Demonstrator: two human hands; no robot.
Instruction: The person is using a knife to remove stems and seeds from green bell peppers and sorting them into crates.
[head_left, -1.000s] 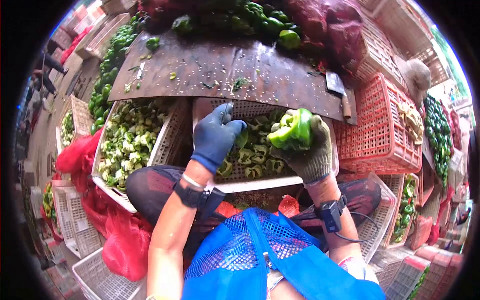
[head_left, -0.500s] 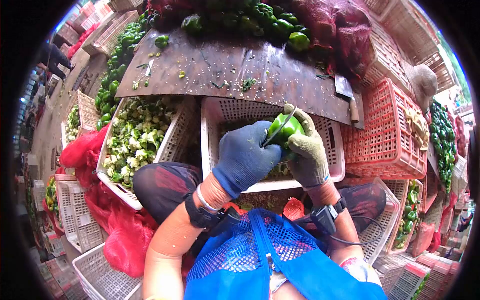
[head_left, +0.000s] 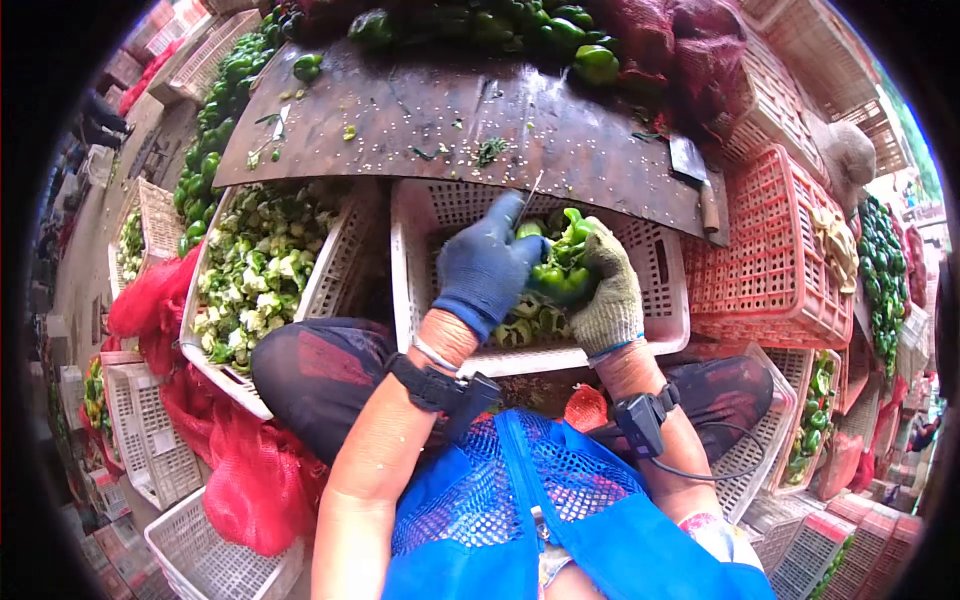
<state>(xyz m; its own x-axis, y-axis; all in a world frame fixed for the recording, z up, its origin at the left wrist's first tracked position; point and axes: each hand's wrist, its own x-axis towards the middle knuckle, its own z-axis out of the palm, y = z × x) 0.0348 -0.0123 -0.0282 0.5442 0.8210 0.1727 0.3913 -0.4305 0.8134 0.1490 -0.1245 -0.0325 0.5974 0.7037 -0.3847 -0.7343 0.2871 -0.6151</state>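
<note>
My left hand (head_left: pixel 487 264), in a blue glove, is closed on a small thin-bladed knife (head_left: pixel 530 194) whose tip points up and away. Its fingers touch the left side of a green pepper. My right hand (head_left: pixel 608 290), in a pale greenish glove, holds the green pepper (head_left: pixel 566 262), which is cut open with pieces apart. Both hands are over a white crate (head_left: pixel 640 346) between my knees. Cut pepper pieces (head_left: pixel 535 326) lie in it below my hands.
A wooden board (head_left: pixel 400 125) beyond the crate bears seeds, scraps and a cleaver (head_left: pixel 688 160). Whole peppers (head_left: pixel 597 64) are piled behind it. A crate of pepper cores (head_left: pixel 265 275) stands left, a red crate (head_left: pixel 745 250) right, red net bags (head_left: pixel 255 490) at lower left.
The pepper, whole-looking before, is now split open. My left hand has turned and the blade has moved left, off the pepper, with its tip upward.
</note>
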